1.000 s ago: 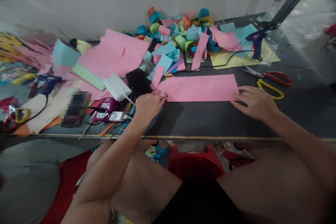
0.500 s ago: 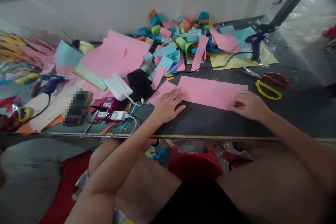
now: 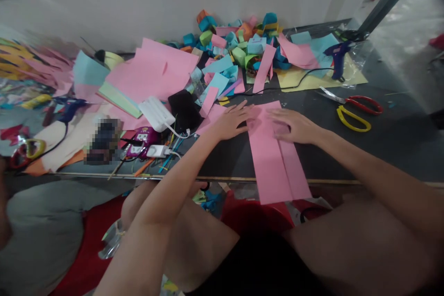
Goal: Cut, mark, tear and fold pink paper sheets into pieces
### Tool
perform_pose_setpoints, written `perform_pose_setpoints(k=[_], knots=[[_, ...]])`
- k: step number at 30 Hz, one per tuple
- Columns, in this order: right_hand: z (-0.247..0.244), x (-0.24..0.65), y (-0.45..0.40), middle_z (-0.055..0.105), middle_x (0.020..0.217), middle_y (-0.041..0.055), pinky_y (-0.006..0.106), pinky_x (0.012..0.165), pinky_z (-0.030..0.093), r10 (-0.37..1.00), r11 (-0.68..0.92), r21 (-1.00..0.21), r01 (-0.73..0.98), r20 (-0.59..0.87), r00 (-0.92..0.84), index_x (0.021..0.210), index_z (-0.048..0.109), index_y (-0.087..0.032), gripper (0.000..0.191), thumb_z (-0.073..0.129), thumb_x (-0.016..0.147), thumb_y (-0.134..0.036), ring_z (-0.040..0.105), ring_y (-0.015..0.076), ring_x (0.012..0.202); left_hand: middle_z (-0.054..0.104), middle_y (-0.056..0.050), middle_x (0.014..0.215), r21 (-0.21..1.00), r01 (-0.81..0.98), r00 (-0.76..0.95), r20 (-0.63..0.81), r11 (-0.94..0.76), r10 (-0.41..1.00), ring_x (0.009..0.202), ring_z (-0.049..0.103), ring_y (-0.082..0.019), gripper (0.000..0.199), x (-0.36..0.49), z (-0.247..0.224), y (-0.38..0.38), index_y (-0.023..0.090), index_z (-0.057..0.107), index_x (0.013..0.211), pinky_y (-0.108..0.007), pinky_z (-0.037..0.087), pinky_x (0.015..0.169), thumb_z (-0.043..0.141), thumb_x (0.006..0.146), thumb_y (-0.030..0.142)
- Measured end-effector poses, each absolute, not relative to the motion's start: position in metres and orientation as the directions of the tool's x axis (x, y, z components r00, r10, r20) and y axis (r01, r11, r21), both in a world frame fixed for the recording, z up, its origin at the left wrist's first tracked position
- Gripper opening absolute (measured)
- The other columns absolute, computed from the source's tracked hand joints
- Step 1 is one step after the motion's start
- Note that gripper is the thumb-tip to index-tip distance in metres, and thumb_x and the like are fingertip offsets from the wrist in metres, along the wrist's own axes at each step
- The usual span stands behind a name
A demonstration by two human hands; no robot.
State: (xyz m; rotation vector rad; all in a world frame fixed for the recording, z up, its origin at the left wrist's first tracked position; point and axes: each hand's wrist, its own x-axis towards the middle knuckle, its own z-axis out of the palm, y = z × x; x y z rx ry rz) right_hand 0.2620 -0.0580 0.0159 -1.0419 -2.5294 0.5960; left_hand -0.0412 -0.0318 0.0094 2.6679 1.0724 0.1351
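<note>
A pink sheet of paper [image 3: 270, 166] lies lengthwise before me, its near end jutting past the table's front edge. A long line, a fold or an overlapping layer, runs down its right part. My left hand [image 3: 233, 121] rests on the far left corner with its fingers spread. Across from it, my right hand [image 3: 294, 126] lies on the far right part, fingers stretched out and thumb apart. Another pink piece [image 3: 211, 118] is partly hidden beneath my left hand.
Scissors [image 3: 357, 111] with red and yellow handles lie at the right, below a blue glue gun [image 3: 338, 60]. Folded coloured paper pieces [image 3: 239, 46] are heaped at the back. Left of my hands are a black phone-like object [image 3: 183, 111], a white power bank [image 3: 156, 113] and a purple socket block [image 3: 142, 141].
The pink sheet has turned from lying crosswise to lengthwise, its near end now over the table edge. My right hand has moved left and its curled fingers have straightened.
</note>
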Motion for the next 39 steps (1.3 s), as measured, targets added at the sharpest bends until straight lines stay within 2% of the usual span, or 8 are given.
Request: perform_pose_setpoints(k=[3,7,11,16,23,32,36,39], knots=[[0.000,0.244,-0.031,0.059,0.159,0.0158,0.057,0.125,0.043,0.804,0.579,-0.458,0.675,0.178,-0.568,0.145,0.069,-0.017,0.060,0.069,0.093,-0.046,0.055,0.0363,0.150,0.050,-0.011,0.168,0.274,0.708,0.655,0.090,-0.651,0.751,0.159,0.042,-0.028,0.045,-0.022,0.009,-0.014,0.020,0.064,0.146,-0.050,0.034,0.131,0.055,0.102,0.026],[-0.007,0.236,-0.024,0.076,0.137,0.0095,0.054,0.115,0.052,0.841,0.538,-0.472,0.698,0.360,-0.404,0.127,0.078,-0.023,0.039,0.067,0.093,-0.038,0.072,0.0321,0.128,0.061,-0.018,0.157,0.326,0.804,0.468,0.166,-0.496,0.868,0.151,0.052,-0.031,0.055,-0.013,0.005,0.000,0.010,0.059,0.149,-0.046,0.038,0.129,0.063,0.101,0.036],[-0.006,0.240,-0.021,0.083,0.113,0.0082,0.046,0.101,0.058,0.852,0.436,-0.538,0.721,0.505,-0.139,0.109,0.081,-0.023,0.028,0.058,0.095,-0.031,0.077,0.0268,0.106,0.061,-0.012,0.157,0.327,0.822,0.389,0.274,-0.465,0.880,0.151,0.052,-0.029,0.048,-0.021,0.004,-0.001,0.021,0.055,0.153,-0.048,0.040,0.126,0.051,0.107,0.037],[-0.001,0.245,-0.014,0.081,0.106,0.0096,0.040,0.082,0.059,0.881,0.264,-0.605,0.752,0.469,0.068,0.109,0.079,-0.023,0.031,0.052,0.099,-0.034,0.075,0.0256,0.096,0.068,-0.008,0.148,0.302,0.838,0.332,0.379,-0.454,0.864,0.145,0.055,-0.027,0.040,-0.029,0.005,-0.006,0.025,0.067,0.136,-0.048,0.040,0.125,0.038,0.111,0.036],[0.002,0.241,-0.019,0.081,0.102,0.0084,0.047,0.092,0.057,0.879,0.289,-0.584,0.758,0.476,0.032,0.105,0.080,-0.024,0.031,0.050,0.096,-0.029,0.073,0.0277,0.097,0.071,-0.007,0.143,0.343,0.835,0.298,0.376,-0.431,0.877,0.143,0.057,-0.029,0.038,-0.029,0.002,-0.001,0.026,0.071,0.133,-0.052,0.042,0.126,0.045,0.107,0.033],[0.006,0.233,-0.022,0.082,0.107,0.0077,0.051,0.106,0.053,0.875,0.410,-0.496,0.766,0.450,-0.178,0.102,0.080,-0.027,0.029,0.052,0.095,-0.027,0.073,0.0308,0.108,0.073,-0.011,0.142,0.300,0.727,0.585,0.200,-0.617,0.786,0.141,0.061,-0.028,0.034,-0.024,-0.002,0.005,0.020,0.077,0.131,-0.051,0.047,0.121,0.057,0.105,0.031],[0.001,0.228,-0.022,0.077,0.132,0.0092,0.056,0.114,0.050,0.867,0.489,-0.450,0.747,0.343,-0.361,0.124,0.077,-0.025,0.036,0.057,0.096,-0.035,0.068,0.0335,0.126,0.068,-0.012,0.150,0.303,0.740,0.589,0.138,-0.600,0.796,0.147,0.056,-0.029,0.041,-0.028,0.000,0.008,0.019,0.071,0.140,-0.053,0.043,0.124,0.061,0.104,0.034],[-0.003,0.228,-0.021,0.061,0.157,0.0129,0.060,0.123,0.042,0.860,0.510,-0.431,0.745,0.226,-0.458,0.144,0.068,-0.018,0.054,0.060,0.096,-0.041,0.056,0.0363,0.146,0.058,-0.011,0.161,0.298,0.764,0.576,0.087,-0.572,0.813,0.156,0.045,-0.032,0.054,-0.034,0.004,0.008,0.021,0.063,0.151,-0.057,0.036,0.128,0.067,0.101,0.040]])
